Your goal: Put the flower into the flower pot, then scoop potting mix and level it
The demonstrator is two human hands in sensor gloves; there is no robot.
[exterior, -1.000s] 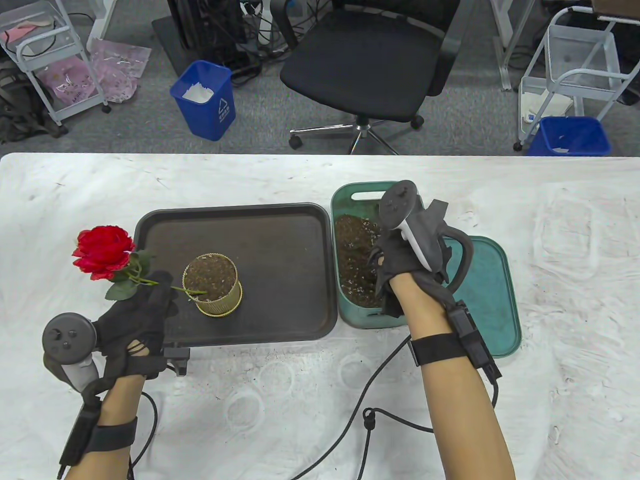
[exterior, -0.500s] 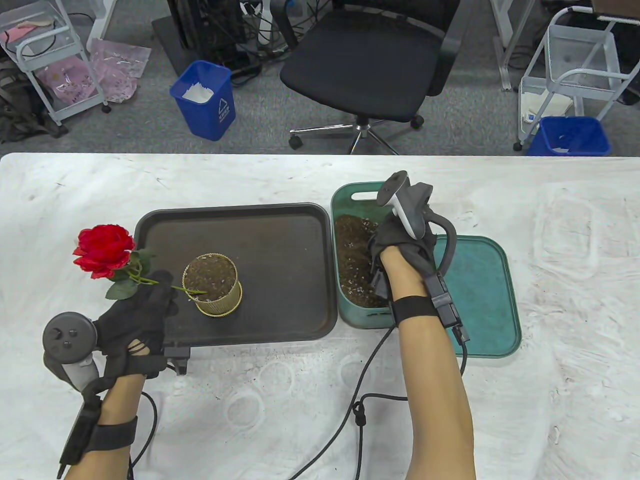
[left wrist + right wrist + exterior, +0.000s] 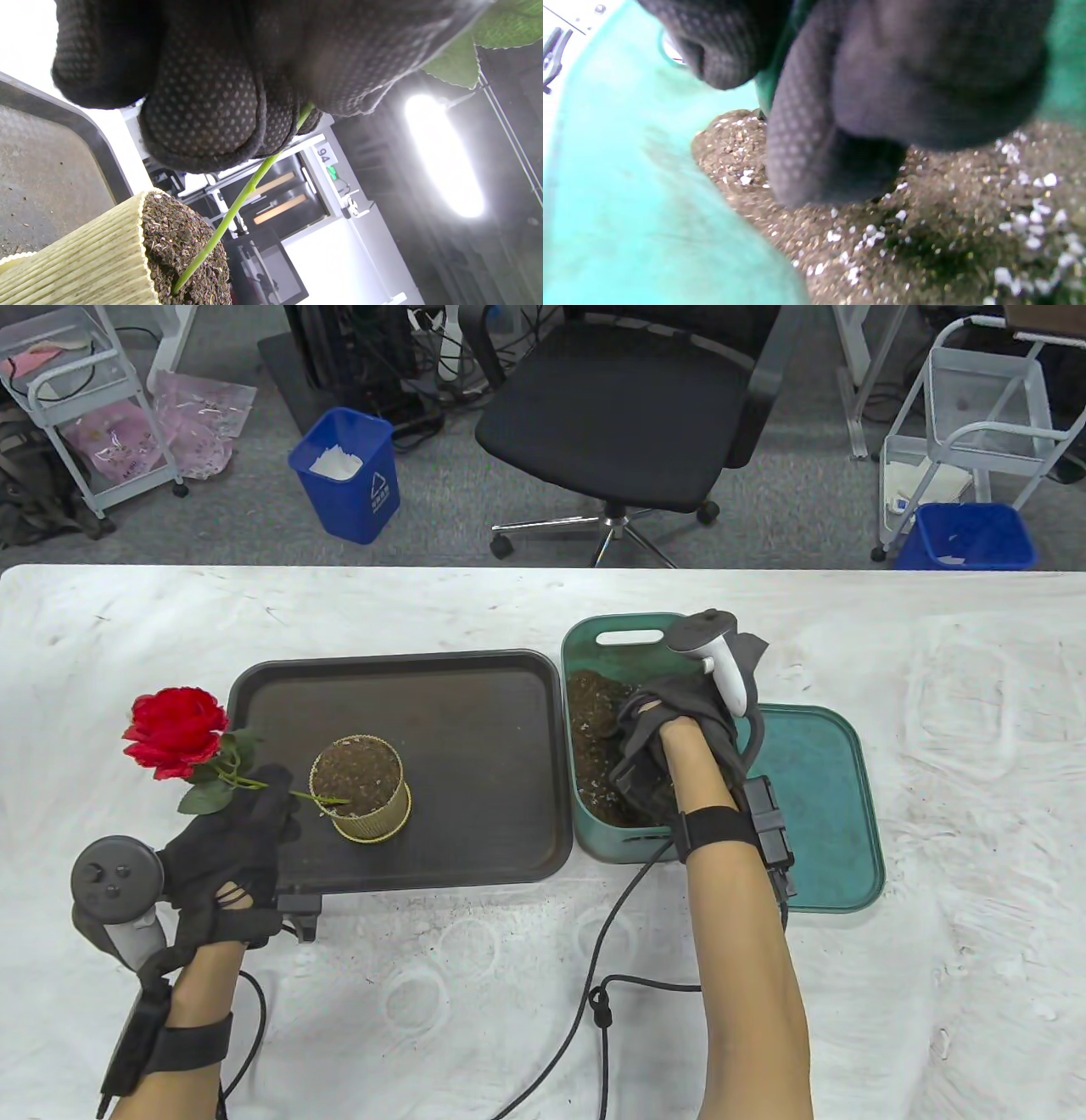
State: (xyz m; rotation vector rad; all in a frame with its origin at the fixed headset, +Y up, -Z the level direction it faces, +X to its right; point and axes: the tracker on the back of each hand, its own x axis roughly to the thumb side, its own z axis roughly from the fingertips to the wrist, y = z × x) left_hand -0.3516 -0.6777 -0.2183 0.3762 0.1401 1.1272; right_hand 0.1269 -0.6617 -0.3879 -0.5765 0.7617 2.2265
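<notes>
Over the dark tray's near-left corner, the left hand pinches the red rose by its stem, blossom leaning out past the tray's left edge, stem tip stuck in the soil of the ribbed yellow flower pot. Bare tray lies behind and right of the pot. Right hand sits down in the green bin, fingers curled into the potting mix; whether they hold any, I can't tell. Teal lid lies just right.
</notes>
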